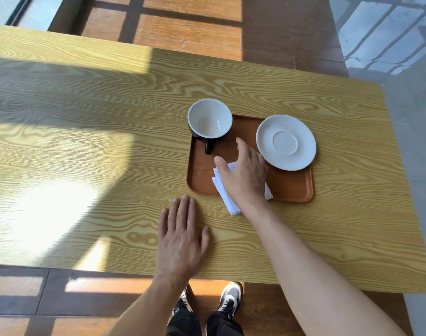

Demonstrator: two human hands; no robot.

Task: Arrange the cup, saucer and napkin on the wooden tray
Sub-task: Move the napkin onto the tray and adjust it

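A brown wooden tray [289, 187] lies on the yellow wood-grain table. An empty cup [210, 118], black outside and white inside, stands at the tray's far left corner with its handle pointing toward me. A white saucer [286, 142] rests on the tray's far right part. A folded white napkin [225, 192] lies over the tray's near edge, partly under my right hand [243, 174]. That hand hovers over the napkin with fingers spread, holding nothing. My left hand [180, 238] lies flat on the table, near and left of the tray.
The table [86, 141] stretches wide to the left, half in shadow and half in sunlight. Its near edge runs just above my shoes [228, 299]. Wooden floor boards and grey tiles surround the table.
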